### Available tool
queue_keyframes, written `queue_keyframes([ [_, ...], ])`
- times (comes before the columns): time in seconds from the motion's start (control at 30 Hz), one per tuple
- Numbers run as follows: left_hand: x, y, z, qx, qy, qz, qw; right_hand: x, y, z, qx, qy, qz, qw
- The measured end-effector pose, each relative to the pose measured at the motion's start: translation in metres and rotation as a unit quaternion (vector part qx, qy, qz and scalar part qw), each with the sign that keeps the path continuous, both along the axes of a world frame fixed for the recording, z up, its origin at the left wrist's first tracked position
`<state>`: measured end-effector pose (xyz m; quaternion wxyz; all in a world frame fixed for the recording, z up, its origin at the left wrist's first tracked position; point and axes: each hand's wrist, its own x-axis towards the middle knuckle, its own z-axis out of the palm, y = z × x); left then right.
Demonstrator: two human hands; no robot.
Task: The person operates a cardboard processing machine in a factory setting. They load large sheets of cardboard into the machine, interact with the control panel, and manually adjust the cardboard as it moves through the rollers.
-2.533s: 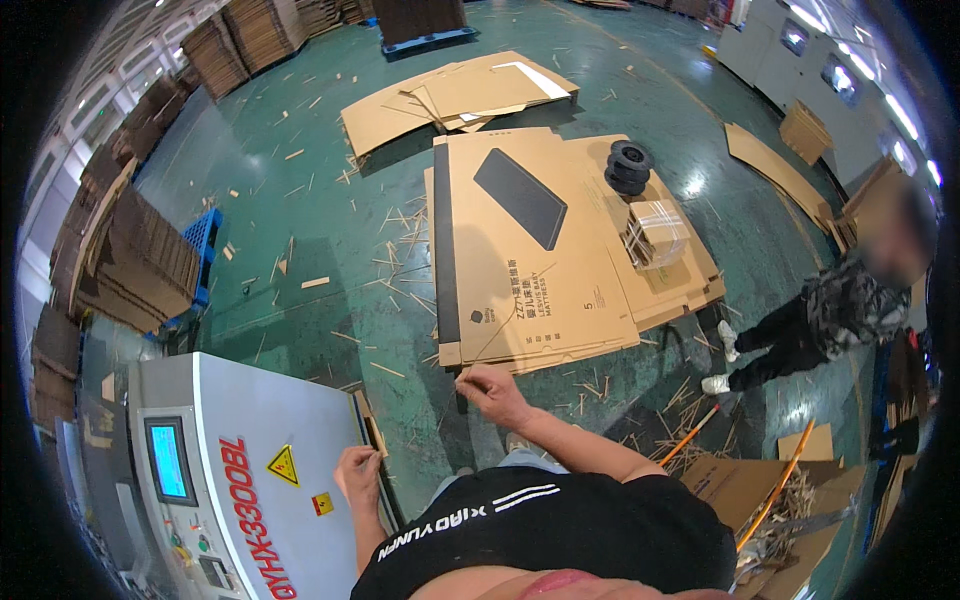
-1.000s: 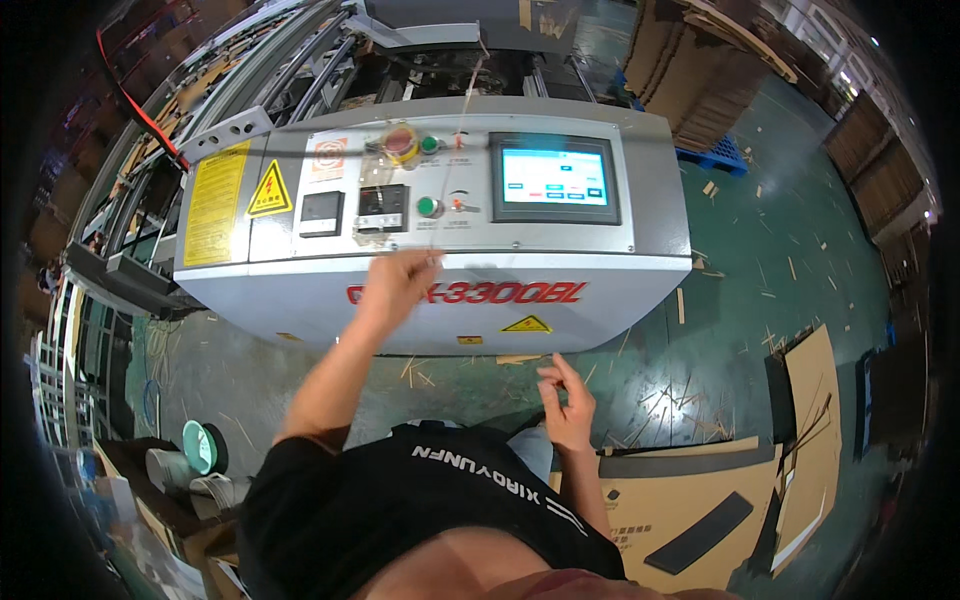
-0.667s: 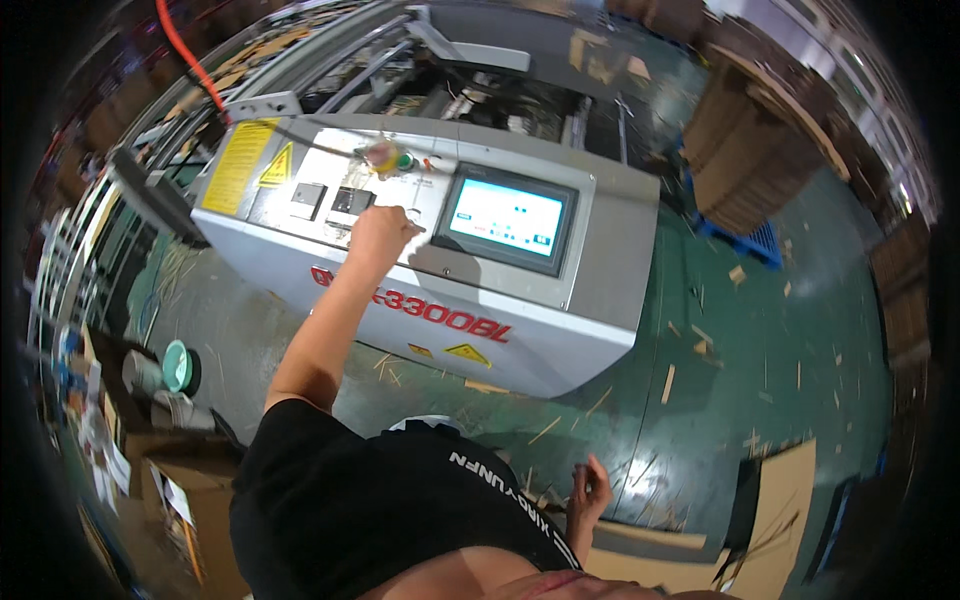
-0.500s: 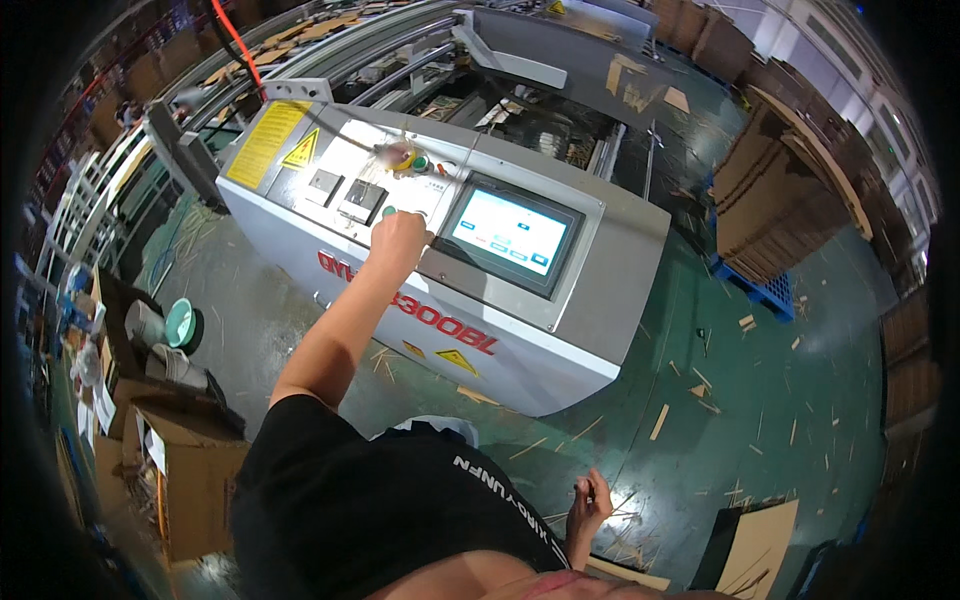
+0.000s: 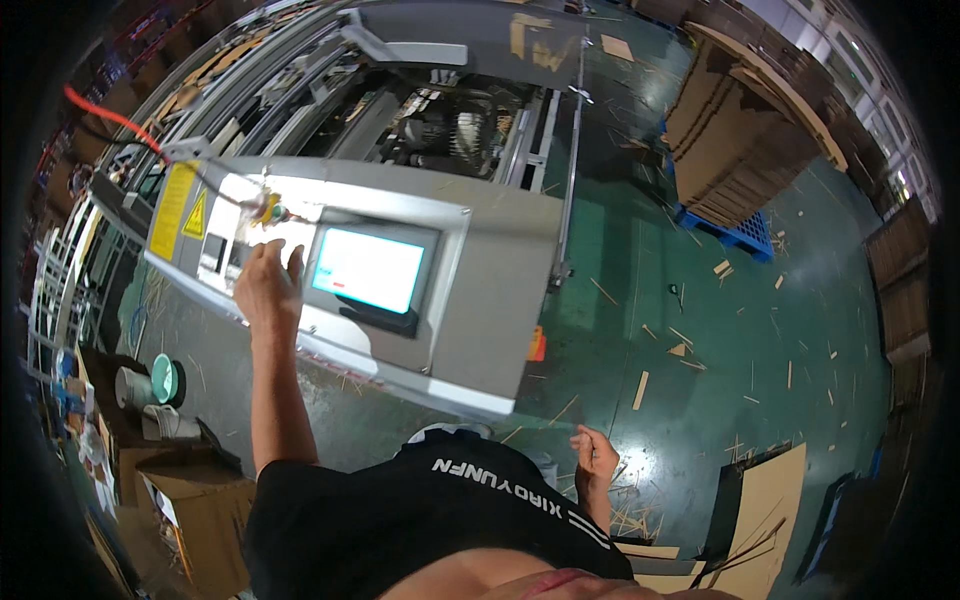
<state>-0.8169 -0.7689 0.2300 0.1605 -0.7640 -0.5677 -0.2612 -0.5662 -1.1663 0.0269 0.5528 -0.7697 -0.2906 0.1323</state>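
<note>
The left hand (image 5: 263,285) is raised to the grey control panel (image 5: 450,300) of a large machine, its fingers (image 5: 293,262) spread apart and laid on the panel face just left of the lit touchscreen (image 5: 367,270), holding nothing; above the fingertips sits a cluster of buttons (image 5: 268,208), beside a yellow warning label (image 5: 178,210); the right hand (image 5: 595,458) hangs low beside the person's hip over the green floor (image 5: 720,380), fingers loosely curled together, empty; cardboard scraps litter that floor; a stack of flat cardboard (image 5: 740,150) stands on a blue pallet (image 5: 725,222), well apart from the panel.
</note>
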Motion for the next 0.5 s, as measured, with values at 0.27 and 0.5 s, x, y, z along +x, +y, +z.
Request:
queue_keyframes([
  [0.27,0.192,-0.054,0.060,-0.013,-0.039,-0.257,0.965,0.143,-0.024,-0.014,-0.005,0.069,-0.017,0.997],
  [0.5,0.368,-0.142,0.065,-0.107,-0.048,-0.308,0.944,0.330,-0.085,-0.016,-0.022,0.061,0.011,0.998],
])
